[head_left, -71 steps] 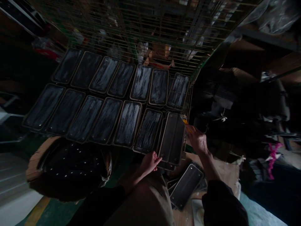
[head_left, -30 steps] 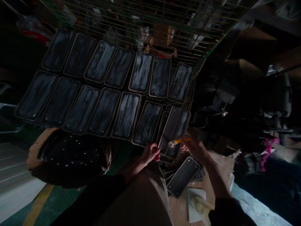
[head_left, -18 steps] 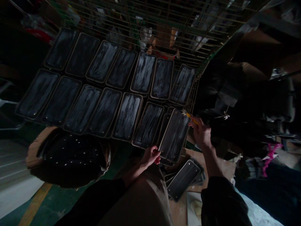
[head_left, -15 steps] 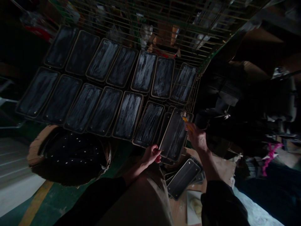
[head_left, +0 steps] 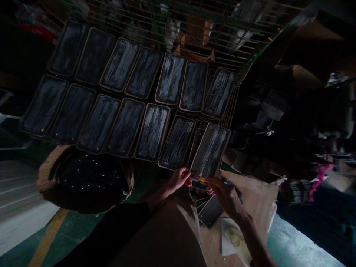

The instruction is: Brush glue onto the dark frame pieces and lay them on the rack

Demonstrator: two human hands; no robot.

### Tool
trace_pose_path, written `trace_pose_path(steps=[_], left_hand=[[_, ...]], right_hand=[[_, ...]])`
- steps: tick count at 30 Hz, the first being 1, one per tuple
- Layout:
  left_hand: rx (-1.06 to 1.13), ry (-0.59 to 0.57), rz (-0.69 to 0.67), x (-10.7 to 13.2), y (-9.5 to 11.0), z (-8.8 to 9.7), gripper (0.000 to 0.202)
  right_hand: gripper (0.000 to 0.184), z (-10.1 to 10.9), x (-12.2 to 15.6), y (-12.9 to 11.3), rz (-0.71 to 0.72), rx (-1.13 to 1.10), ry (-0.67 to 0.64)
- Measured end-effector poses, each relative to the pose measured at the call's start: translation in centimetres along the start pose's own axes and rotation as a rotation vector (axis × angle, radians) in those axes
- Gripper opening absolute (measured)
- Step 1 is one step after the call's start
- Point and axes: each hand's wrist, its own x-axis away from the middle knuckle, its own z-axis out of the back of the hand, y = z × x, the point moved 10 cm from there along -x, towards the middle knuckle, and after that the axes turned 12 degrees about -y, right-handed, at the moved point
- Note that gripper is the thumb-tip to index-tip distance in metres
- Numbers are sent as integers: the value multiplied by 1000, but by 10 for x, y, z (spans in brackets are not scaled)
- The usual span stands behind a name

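Note:
My left hand [head_left: 180, 178] grips the near left corner of a dark rectangular baking tin [head_left: 210, 150] streaked with white grease, tilted up at the right end of the wire rack [head_left: 191, 26]. My right hand [head_left: 226, 194] is closed on a yellow-handled brush [head_left: 205, 180], its bristles at the tin's near edge. On the rack lie two rows of several greased tins [head_left: 151, 131], side by side.
A pile of ungreased dark tins [head_left: 210, 211] lies on a board [head_left: 258, 200] under my right hand, beside a white slab with pale fat [head_left: 232, 235]. A round basket of dark goods [head_left: 86, 178] stands at the left. Dark clutter fills the right.
My right hand has drawn the brush from the tin's far end down to its near edge; white streaks now cover the tin. The left hand keeps its hold.

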Motion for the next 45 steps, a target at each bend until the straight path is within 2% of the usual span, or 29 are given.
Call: trace_pose_path(steps=[3,5,7,10,12,16,17,19,23,27,31,35,37,39,42,45], left_hand=[[-27,2,-21,1,5,0,26],[-45,-10,-35,2,9,-1,26],[-58,-9,-34,3,11,-1,25],[-65,12,-25,4,13,1,24],[-54,6,-28,5,14,1,24],[-53,1,-22,5,16,1,20],[-61,4,-22,5,17,1,19],[-80,9,-23,6,20,1,19],[-110,4,-28,6,24,-1,22],[-127,-6,-19,1,18,-1,25],[-80,-11,-14,-6,5,0,30],[-68,-10,-26,-7,0,1,33],[-75,-2,-31,-6,2,2,32],[-93,7,-28,-4,3,2,30],[-126,26,-18,-3,6,3,26],[-134,36,-23,-3,7,2,25]], right_hand=[[32,14,-29,21,-60,-250,-32],[34,33,-49,32,-61,-330,12],[36,58,-61,34,-28,-335,135],[35,85,-55,29,24,-319,342],[33,78,-44,27,10,-326,342],[29,30,-28,33,-78,-350,100],[29,24,-28,36,-89,-355,74],[31,28,-34,42,-80,-372,111],[35,73,-64,45,-3,-400,322],[31,119,-91,28,101,-304,493],[31,144,-103,15,141,-202,619],[32,158,-95,3,170,-64,761],[32,159,-93,-2,182,26,769],[30,152,-97,-5,186,136,702],[27,128,-99,-5,189,310,537],[24,103,-85,-3,168,373,402]])
